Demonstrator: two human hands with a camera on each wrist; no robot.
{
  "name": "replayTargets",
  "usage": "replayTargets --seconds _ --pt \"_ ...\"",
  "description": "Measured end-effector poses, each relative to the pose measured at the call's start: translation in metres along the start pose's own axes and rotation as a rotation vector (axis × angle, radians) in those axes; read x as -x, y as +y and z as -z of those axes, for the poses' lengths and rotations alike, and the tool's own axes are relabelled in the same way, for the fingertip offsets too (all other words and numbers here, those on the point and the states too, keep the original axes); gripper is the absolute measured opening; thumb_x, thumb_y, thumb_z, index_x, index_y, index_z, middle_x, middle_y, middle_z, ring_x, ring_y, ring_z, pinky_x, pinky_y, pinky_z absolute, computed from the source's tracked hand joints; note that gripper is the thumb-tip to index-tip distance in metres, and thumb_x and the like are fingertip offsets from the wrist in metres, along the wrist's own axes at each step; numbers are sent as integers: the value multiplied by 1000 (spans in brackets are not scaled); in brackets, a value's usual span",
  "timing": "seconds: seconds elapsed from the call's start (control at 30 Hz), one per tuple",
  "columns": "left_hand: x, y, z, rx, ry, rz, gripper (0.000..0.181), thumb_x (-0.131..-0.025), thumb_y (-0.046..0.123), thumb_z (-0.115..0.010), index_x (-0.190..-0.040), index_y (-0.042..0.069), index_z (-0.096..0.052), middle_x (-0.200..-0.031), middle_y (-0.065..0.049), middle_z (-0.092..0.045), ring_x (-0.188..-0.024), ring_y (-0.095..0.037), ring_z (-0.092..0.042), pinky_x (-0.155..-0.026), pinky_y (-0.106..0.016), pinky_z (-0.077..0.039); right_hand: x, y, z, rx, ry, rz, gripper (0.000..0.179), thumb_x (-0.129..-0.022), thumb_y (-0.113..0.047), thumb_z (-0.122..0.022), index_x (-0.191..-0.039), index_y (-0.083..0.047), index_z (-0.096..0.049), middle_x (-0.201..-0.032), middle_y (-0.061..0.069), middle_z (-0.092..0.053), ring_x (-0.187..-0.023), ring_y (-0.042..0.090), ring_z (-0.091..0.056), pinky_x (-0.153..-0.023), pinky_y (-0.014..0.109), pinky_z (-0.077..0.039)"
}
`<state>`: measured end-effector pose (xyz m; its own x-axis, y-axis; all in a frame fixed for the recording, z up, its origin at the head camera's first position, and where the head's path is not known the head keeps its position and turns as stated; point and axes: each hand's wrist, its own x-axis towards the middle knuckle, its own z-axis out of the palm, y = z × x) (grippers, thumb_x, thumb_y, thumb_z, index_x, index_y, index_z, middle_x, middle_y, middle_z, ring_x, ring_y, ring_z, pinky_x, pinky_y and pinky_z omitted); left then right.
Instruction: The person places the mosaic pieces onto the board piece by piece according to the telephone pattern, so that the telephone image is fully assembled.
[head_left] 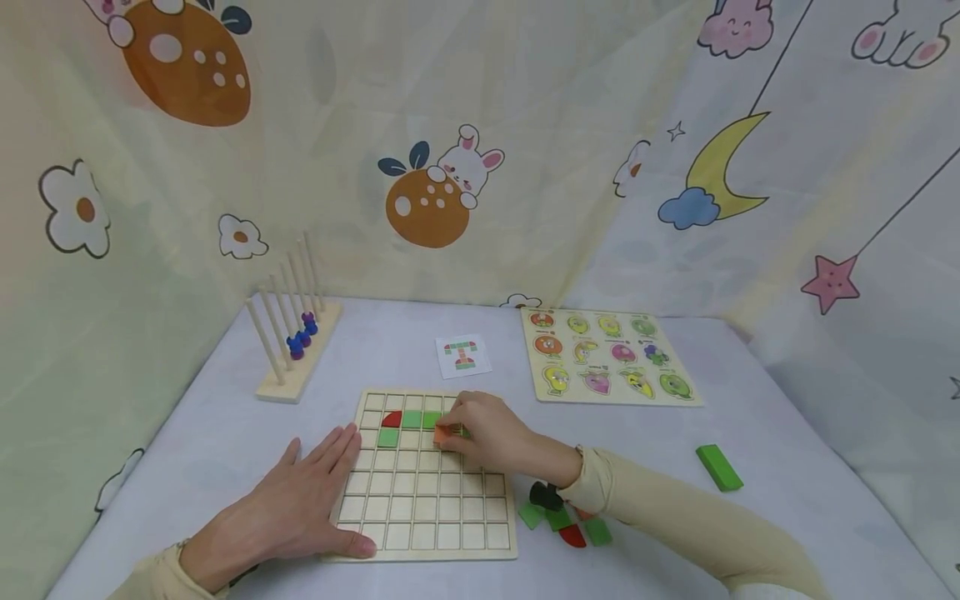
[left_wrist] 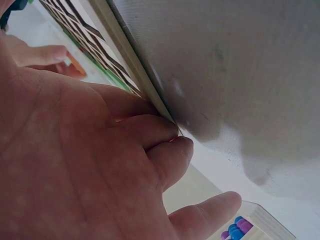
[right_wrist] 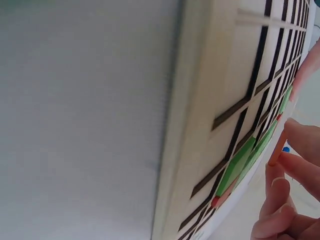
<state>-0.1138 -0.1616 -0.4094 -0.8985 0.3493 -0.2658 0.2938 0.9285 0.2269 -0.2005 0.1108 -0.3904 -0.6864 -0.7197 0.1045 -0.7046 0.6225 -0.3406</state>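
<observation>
My right hand (head_left: 491,429) pinches an orange square tile (right_wrist: 278,149) between thumb and fingertips, close over the upper rows of a wooden grid board (head_left: 423,508). On the board lie a red quarter-round tile (head_left: 392,419), green tiles (head_left: 412,419) to its right, and another green tile (head_left: 387,437) just below it. My right hand partly hides the tiles at that end. With fingers extended, my left hand (head_left: 307,492) rests along the board's left edge, its thumb at the near left corner. In the left wrist view its fingertips (left_wrist: 170,150) touch the board's side.
Loose green, red and orange tiles (head_left: 598,531) lie right of the board, below the right forearm. Behind the board is a pattern card (head_left: 462,355). A peg stand (head_left: 300,379) with beads stands back left, a fruit puzzle (head_left: 603,393) back right, a green block (head_left: 718,467) far right.
</observation>
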Motion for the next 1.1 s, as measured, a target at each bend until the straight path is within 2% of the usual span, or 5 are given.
replayTargets --seconds 0.13,0.47,0.83,1.1 --pt "-1 0 0 -8 -4 2 146 -58 97 -61 -160 -2 -28 -170 -20 -24 -156 -40 -26 -112 -82 -17 -9 0 -4 -3 -22 -11 25 -93 -24 -78 -113 -9 -80 -98 1 -78 -85 11 -64 -67 16 -44" --pt "-1 1 3 -16 -11 0 147 -59 98 -60 -160 -3 -27 -170 -21 -23 -156 -41 -26 -113 -81 -17 -16 -3 -10 -11 -61 -40 21 -92 -23 -79 -110 -13 -81 -94 -3 -77 -78 1 -53 -65 14 -42" --pt "-2 0 1 -16 -10 8 146 -58 98 -60 -160 -2 -27 -170 -20 -24 -156 -41 -26 -112 -82 -17 -21 -7 -10 3 -77 -96 24 -88 -26 -83 -109 -16 -82 -92 -4 -75 -76 1 -55 -61 15 -42" --pt "-2 0 0 -14 -7 3 147 -58 98 -60 -160 -1 -26 -170 -20 -22 -157 -41 -26 -112 -82 -16 -21 -9 -9 -2 -90 -105 25 -87 -26 -83 -109 -15 -82 -93 -4 -73 -77 2 -56 -61 15 -41"
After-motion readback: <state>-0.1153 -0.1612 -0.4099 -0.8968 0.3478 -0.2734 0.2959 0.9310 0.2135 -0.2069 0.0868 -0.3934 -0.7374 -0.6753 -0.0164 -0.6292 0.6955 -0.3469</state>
